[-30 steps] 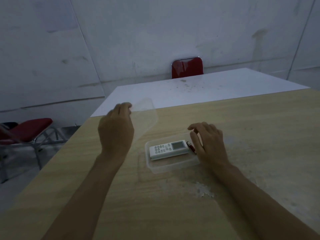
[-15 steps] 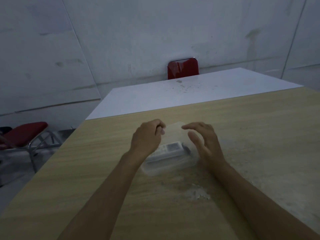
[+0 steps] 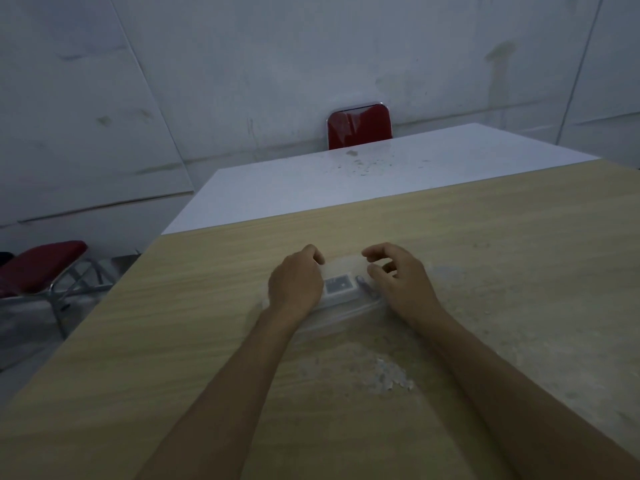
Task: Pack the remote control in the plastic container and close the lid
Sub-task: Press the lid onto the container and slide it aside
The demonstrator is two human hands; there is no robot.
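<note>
**While both my hands press on the lid, the remote control lies inside the box**

With my left hand (image 3: 295,285) laid palm-down over the left half of the clear lid (image 3: 341,268), its fingers curl over the far edge and rest on the plastic. My right hand (image 3: 403,284) sits at the right end of the plastic container (image 3: 346,315), fingers bent and loosely spread, fingertips (image 3: 367,258) near the lid's far right corner; I cannot tell whether they touch it. Neither hand is gripping anything.

Between my hands the white remote control (image 3: 341,289) shows through the lid, lying flat inside the container, its grey display facing up. Just right of it inside the box lies a small dark thing, too blurred to name.

The container stands on the wooden table (image 3: 502,271). A patch of whitish flaked surface (image 3: 388,377) marks the wood nearer me. Beyond lies a white table (image 3: 346,181), with a red chair (image 3: 360,126) behind it and another red chair (image 3: 38,268) at far left.
</note>
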